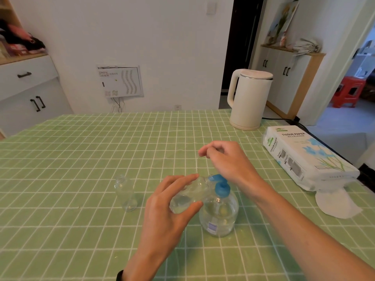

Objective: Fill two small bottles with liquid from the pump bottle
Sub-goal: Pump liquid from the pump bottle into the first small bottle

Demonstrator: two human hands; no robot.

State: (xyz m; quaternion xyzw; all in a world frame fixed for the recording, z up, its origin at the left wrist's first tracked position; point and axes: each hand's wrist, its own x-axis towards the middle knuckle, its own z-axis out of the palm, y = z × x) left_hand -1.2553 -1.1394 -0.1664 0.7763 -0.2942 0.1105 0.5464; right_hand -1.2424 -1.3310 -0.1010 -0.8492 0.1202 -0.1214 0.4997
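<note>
The bottle gripped by the left hand should be kept at the spout while the pump is pressed slowly by the slack, empty right hand at its twelve o'clock.

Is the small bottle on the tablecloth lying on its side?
No, the standing small bottle is upright, left of the pump bottle.
</note>
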